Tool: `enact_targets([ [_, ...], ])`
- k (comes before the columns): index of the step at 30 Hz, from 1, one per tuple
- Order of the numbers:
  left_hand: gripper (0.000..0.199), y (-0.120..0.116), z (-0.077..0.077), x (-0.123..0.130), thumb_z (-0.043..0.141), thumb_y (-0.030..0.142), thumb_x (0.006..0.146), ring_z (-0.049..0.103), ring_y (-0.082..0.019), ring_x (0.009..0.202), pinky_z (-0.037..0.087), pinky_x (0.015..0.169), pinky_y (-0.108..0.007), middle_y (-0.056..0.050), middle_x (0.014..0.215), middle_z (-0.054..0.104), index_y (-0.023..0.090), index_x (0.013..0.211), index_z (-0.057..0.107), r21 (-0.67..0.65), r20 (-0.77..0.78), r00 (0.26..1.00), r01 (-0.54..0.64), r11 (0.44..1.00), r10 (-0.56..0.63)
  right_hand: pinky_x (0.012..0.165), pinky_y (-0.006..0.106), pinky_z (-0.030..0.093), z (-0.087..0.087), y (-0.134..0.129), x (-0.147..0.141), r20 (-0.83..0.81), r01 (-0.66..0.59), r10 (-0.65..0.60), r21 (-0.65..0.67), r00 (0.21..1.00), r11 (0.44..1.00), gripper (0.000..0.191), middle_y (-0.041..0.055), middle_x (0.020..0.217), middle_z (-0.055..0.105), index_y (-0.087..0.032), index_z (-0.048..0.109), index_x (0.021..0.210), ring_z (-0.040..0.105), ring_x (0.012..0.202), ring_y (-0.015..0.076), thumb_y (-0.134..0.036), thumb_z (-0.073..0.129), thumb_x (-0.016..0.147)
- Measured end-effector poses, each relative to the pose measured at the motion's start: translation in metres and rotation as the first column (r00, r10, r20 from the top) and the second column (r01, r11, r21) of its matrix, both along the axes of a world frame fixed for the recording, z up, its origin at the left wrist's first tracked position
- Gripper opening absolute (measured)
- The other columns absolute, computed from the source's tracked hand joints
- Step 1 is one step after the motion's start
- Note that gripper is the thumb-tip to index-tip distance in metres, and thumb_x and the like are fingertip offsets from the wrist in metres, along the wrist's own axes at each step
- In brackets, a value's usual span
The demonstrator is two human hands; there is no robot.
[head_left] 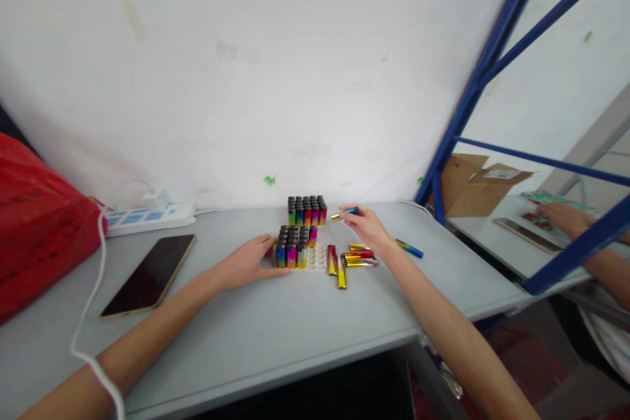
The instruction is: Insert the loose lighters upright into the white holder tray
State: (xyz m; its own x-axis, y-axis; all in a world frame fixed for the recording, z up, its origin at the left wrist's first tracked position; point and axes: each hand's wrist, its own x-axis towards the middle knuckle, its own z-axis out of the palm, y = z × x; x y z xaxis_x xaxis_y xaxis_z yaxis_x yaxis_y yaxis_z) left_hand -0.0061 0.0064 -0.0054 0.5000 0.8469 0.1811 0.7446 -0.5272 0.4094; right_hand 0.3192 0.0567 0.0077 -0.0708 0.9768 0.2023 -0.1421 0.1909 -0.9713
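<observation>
My left hand (252,257) grips the left end of a white tray (316,258) with round-edged slots. Its thumb lies along the front edge, and the other fingers are partly hidden behind the left side. Lighters with black tops and shiny coloured bodies (291,256) stand upright in the tray's left part; slots on the right are bare. In my right hand (368,226) is a blue-and-gold lighter (345,213), pinched near its blue end and raised above the table, tilted nearly flat. Below that hand lie several loose lighters (359,258), red, gold and silver.
Behind the tray stands a block of upright lighters (307,211). Another blue lighter (409,249) lies at right. At left are a phone (150,275), a power strip (152,218), a white cable (91,302) and a red bag (42,223). A blue metal frame (457,118) borders the right.
</observation>
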Motion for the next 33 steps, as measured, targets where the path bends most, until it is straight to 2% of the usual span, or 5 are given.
enact_targets([
  [9, 0.061, 0.0, 0.0, 0.0, 0.069, 0.08, 0.081, 0.068, -0.03, 0.089, 0.054, 0.081, -0.039, -0.008, 0.098, 0.068, 0.021, 0.098, 0.066, -0.014, -0.032, 0.999, 0.011, 1.0, -0.011, 0.079, 0.029, 0.047, -0.002, -0.007, -0.015, -0.121, -0.1, 0.089, -0.09, 0.989, 0.991, 0.049, -0.0033, 0.081, 0.067, -0.022, 0.076, 0.102, 0.059, 0.078, 0.0136, -0.029, 0.096, 0.057],
  [18, 0.06, 0.001, -0.001, -0.001, 0.07, 0.079, 0.08, 0.068, -0.031, 0.091, 0.055, 0.084, -0.04, -0.009, 0.1, 0.07, 0.021, 0.097, 0.066, 0.006, -0.024, 1.0, 0.007, 1.0, -0.007, 0.075, 0.027, 0.049, -0.001, -0.006, -0.014, -0.107, -0.037, 0.029, -0.074, 0.994, 0.997, 0.049, 0.0038, 0.095, 0.071, -0.019, 0.074, 0.087, 0.06, 0.085, 0.0155, -0.062, 0.09, 0.068],
  [25, 0.061, -0.001, -0.001, -0.001, 0.068, 0.08, 0.082, 0.069, -0.031, 0.092, 0.055, 0.084, -0.04, -0.009, 0.101, 0.07, 0.022, 0.098, 0.066, 0.026, -0.031, 0.999, 0.007, 1.0, -0.006, 0.068, 0.03, 0.053, 0.004, -0.016, -0.021, -0.17, -0.235, 0.213, -0.125, 0.962, 0.964, 0.059, -0.0045, 0.071, 0.054, -0.022, 0.062, 0.085, 0.055, 0.065, 0.0135, -0.075, 0.085, 0.07],
  [30, 0.06, -0.003, 0.001, 0.001, 0.067, 0.079, 0.083, 0.067, -0.03, 0.09, 0.054, 0.084, -0.04, -0.009, 0.1, 0.069, 0.021, 0.098, 0.065, 0.01, -0.052, 0.999, 0.005, 1.0, -0.005, 0.046, 0.021, 0.023, -0.002, -0.013, -0.022, 0.057, -0.148, 0.155, -0.117, 0.986, 0.982, 0.06, -0.011, 0.06, 0.03, -0.022, 0.06, 0.084, 0.023, 0.049, 0.0078, -0.08, 0.075, 0.077],
  [33, 0.06, -0.003, 0.002, 0.002, 0.066, 0.08, 0.083, 0.067, -0.03, 0.091, 0.054, 0.084, -0.04, -0.009, 0.1, 0.069, 0.021, 0.096, 0.064, 0.003, -0.057, 0.998, 0.004, 1.0, -0.004, 0.047, 0.025, 0.019, -0.006, -0.008, -0.021, 0.302, -0.01, 0.013, -0.012, 0.953, 1.0, 0.057, -0.0089, 0.055, 0.03, -0.022, 0.058, 0.072, 0.025, 0.049, 0.0099, -0.077, 0.061, 0.085],
])
